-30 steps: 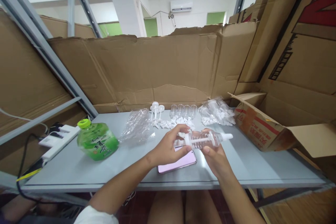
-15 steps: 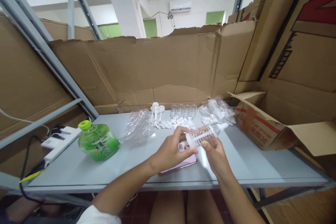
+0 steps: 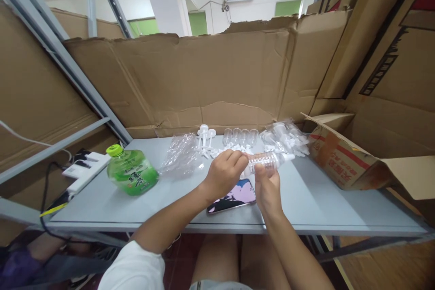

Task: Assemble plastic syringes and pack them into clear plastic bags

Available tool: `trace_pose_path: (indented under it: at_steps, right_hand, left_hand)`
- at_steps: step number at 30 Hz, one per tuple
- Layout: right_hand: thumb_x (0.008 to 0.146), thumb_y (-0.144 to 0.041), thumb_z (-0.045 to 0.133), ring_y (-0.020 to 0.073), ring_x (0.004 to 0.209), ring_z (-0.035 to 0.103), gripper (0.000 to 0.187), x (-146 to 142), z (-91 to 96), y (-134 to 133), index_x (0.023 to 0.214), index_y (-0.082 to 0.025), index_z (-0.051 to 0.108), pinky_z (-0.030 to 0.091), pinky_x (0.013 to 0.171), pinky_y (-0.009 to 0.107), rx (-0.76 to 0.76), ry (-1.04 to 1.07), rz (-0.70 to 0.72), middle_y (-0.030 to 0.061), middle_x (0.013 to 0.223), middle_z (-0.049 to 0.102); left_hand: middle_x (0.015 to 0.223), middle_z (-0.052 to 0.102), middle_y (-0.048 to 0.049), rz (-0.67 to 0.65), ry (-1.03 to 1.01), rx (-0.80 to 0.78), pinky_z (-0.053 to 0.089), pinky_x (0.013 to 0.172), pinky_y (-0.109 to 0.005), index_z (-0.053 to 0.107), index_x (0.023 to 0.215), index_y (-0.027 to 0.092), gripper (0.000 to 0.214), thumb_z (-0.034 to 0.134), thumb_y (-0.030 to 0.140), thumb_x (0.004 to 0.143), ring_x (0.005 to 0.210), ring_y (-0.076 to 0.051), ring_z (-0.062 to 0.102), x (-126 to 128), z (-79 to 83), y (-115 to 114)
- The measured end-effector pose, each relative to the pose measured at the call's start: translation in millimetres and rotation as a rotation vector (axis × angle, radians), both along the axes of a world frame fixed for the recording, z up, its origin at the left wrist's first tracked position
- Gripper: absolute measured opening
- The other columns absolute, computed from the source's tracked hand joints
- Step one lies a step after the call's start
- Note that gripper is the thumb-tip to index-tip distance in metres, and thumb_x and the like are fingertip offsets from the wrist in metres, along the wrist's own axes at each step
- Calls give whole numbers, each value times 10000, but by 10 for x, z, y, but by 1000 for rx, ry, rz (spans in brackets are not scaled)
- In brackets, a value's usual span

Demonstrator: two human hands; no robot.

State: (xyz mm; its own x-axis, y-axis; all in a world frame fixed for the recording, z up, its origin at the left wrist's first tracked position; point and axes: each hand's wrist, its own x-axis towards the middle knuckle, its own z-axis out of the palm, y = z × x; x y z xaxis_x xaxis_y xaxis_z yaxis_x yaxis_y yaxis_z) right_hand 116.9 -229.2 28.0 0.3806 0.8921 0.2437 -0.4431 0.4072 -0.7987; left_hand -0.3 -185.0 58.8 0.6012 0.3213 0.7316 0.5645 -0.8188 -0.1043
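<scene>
Hands meet just above a phone (image 3: 233, 195) on the grey table (image 3: 322, 204); left hand (image 3: 224, 170) is curled shut on one end of a clear ribbed tube (image 3: 263, 161); right hand (image 3: 267, 186) grips its middle from below, so the tube hangs level between them; one piece seems in work, while loose white parts (image 3: 234, 148) and a bag of more (image 3: 287, 138) lie untouched just beyond both hands; green bottle (image 3: 131, 174) stands well left; cardboard walls (image 3: 204, 81) enclose the bench, an open carton (image 3: 340, 158) at right.

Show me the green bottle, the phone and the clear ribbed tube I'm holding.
green bottle (image 3: 133, 176), head view, on its label.
phone (image 3: 233, 195), head view, on its screen.
clear ribbed tube (image 3: 263, 160), head view, mid-body.
</scene>
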Motion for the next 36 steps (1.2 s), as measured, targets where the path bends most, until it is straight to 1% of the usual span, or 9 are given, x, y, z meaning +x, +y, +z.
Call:
trace_pose_path:
  at_steps: [4, 8, 12, 14, 16, 19, 23, 28, 36]
  right_hand:
    - [716, -375, 658, 190, 822, 625, 293, 20, 45, 59, 940, -200, 583, 504, 736, 332, -51, 102, 67, 39, 898, 655]
    - [700, -341, 683, 154, 734, 623, 302, 120, 55, 79, 954, -243, 553, 511, 541, 262, -39, 145, 120, 7, 927, 624]
    - [677, -359, 698, 170, 737, 634, 349, 161, 40, 81, 967, -248, 537, 510, 520, 269, -31, 142, 131, 15, 942, 623]
    - [675, -355, 698, 178, 739, 639, 367, 140, 21, 80, 981, -245, 529, 523, 557, 298, -21, 124, 147, 19, 934, 630]
    - [676, -353, 697, 185, 766, 641, 371, 109, -12, 81, 984, -234, 527, 528, 641, 335, -13, 99, 138, 27, 932, 642]
    - [653, -347, 716, 217, 927, 620, 410, 81, -80, 89, 996, -222, 531, 487, 798, 368, 13, 20, 97, 52, 973, 661]
    - [635, -324, 734, 251, 1126, 524, 437, 85, -140, 81, 1008, -234, 526, 407, 927, 412, 64, -115, 110, 65, 1041, 664]
    - [678, -321, 703, 263, 1198, 463, 421, 74, -150, 49, 1039, -225, 509, 354, 982, 450, 89, -185, 121, 89, 1071, 655]
    - [717, -424, 650, 267, 1122, 531, 489, 29, -188, 86, 1135, -220, 500, 362, 976, 447, 2, -135, 87, 99, 1164, 609]
  left_hand:
    - [1122, 503, -95, -135, 16, -317, 438, 858, -370, 408, 1207, 207, 450, 398, 49, 785, 1047, -203, 467, -34, 136, -45]
    - [1293, 372, -97, -309, -155, -658, 382, 961, -390, 305, 1297, 264, 599, 579, 259, 764, 1194, -232, 368, -153, 166, -89]
    - [1150, 490, -109, -291, -312, -1132, 468, 767, -334, 346, 1261, 237, 496, 507, 396, 819, 950, -191, 545, -259, 25, -42]
    - [974, 551, -78, -385, -324, -1371, 461, 625, -271, 382, 1212, 206, 470, 473, 458, 825, 738, -137, 577, -278, -68, -5]
    - [845, 546, -39, -471, -407, -1514, 409, 520, -217, 391, 1190, 194, 493, 432, 520, 823, 594, -91, 542, -276, -140, 14]
    - [760, 504, -4, -502, -553, -1633, 327, 445, -172, 424, 1172, 193, 507, 456, 539, 804, 511, -54, 480, -260, -179, 10]
    - [790, 516, -27, -567, -547, -1738, 374, 518, -179, 559, 1041, 136, 442, 633, 431, 721, 577, -55, 484, -258, -145, 13]
    - [859, 544, -40, -513, -668, -1620, 390, 555, -184, 590, 1024, 144, 450, 719, 349, 644, 646, -72, 484, -248, -162, 27]
    - [811, 521, -18, -455, -798, -1471, 407, 554, -199, 538, 1012, 155, 399, 658, 379, 704, 630, -80, 485, -188, -200, -101]
